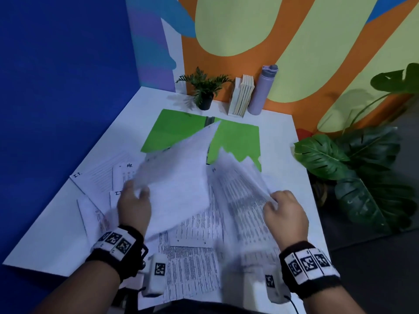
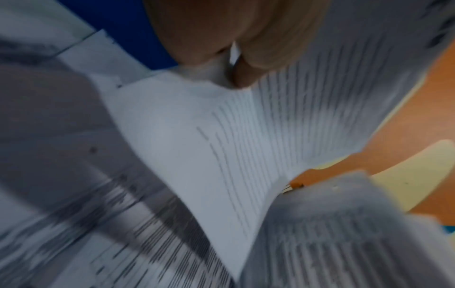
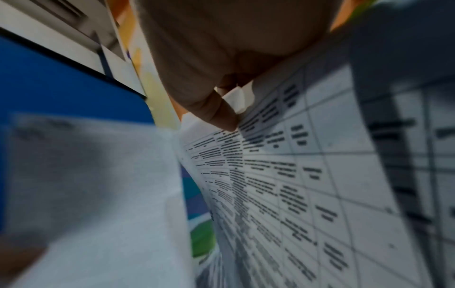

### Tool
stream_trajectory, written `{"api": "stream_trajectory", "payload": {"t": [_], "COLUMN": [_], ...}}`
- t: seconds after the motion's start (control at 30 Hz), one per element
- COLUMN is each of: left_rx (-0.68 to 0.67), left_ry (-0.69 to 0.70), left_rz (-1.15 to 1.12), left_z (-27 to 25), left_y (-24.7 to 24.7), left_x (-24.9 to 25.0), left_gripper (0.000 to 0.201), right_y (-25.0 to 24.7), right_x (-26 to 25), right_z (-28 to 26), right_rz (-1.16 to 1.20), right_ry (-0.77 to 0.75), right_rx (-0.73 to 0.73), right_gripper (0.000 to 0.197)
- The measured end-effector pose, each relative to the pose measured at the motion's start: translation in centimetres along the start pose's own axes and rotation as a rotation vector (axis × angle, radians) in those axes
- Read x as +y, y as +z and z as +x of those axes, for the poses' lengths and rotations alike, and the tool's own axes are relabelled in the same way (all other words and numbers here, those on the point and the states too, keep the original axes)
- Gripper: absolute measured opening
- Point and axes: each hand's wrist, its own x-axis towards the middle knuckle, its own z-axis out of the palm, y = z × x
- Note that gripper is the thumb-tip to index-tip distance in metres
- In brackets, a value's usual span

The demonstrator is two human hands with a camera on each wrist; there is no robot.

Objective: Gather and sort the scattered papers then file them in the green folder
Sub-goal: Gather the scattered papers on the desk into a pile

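The green folder (image 1: 176,132) lies open on the white table (image 1: 278,132), partly covered by raised papers. My left hand (image 1: 133,200) pinches the edge of a lifted white sheet (image 1: 179,182); the left wrist view shows thumb and finger pressed on that sheet (image 2: 221,136). My right hand (image 1: 284,211) pinches a printed table sheet (image 1: 240,191), its grid lines plain in the right wrist view (image 3: 307,175). More printed pages (image 1: 192,264) lie flat under both hands. Several labelled sheets (image 1: 102,180) lie scattered at the left.
A small potted plant (image 1: 205,91), a row of books (image 1: 241,96) and a lilac bottle (image 1: 263,90) stand at the table's back edge. A large leafy plant (image 1: 353,168) stands beside the table's right edge. A blue wall (image 1: 56,87) runs along the left.
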Motion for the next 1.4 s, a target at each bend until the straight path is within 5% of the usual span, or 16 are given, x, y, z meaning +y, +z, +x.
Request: {"api": "stream_trajectory", "payload": {"t": [0.2,0.37,0.5,0.57,0.63,0.7,0.87,0.97,1.13,1.23,1.37,1.4], "left_rx": [-0.471,-0.596,-0.592,-0.582,-0.539,-0.545,-0.633,-0.624,-0.638,-0.643,-0.627,-0.643], "left_ry": [-0.338,-0.385,-0.425,-0.531,-0.693,-0.806,-0.792,-0.782,-0.790,-0.796,-0.784,-0.771], "left_rz": [0.207,0.222,0.183,0.081,-0.073,-0.253,-0.304,-0.290,-0.339,-0.339,-0.355,-0.364], "left_z": [-1.6,-2.1,-1.7,-0.4,2.8,3.8,-2.6,-2.5,-2.7,-2.4,-2.2,-2.1], "left_y": [2.9,4.2,4.2,4.5,6.8,6.2,1.0,0.7,0.4,0.7,1.1,1.2], "left_x": [-4.4,-5.5,-6.4,-9.1,-18.3,-21.2,-4.5,-5.1,-4.6,-4.8,-4.9,-4.8], "left_gripper": [0.037,0.030,0.037,0.063,0.096,0.120,0.060,0.071,0.066,0.064,0.062,0.060], "right_y": [-3.3,-5.8,-5.0,-2.6,0.6,3.9,10.3,13.7,15.1,14.4,13.5,13.4], "right_x": [-3.2,-4.5,-4.9,-4.9,-4.6,-4.4,-4.4,-3.3,-3.5,-4.8,-4.8,-4.4], "right_z": [-0.1,0.2,2.0,2.6,2.9,3.0,3.4,4.3,5.2,4.7,2.7,2.4], "right_rz": [0.039,0.257,0.616,0.754,0.799,0.738,0.506,0.151,-0.046,-0.054,0.163,0.245], "right_ry": [-0.177,-0.249,0.021,0.182,0.282,0.299,0.225,0.122,0.127,0.182,0.113,0.094], "right_rx": [0.321,0.419,0.145,-0.054,-0.255,-0.386,-0.619,-0.665,-0.713,-0.767,-0.839,-0.812], "right_gripper": [0.012,0.019,0.028,0.043,0.052,0.038,0.015,0.029,0.037,0.034,0.006,0.015]}}
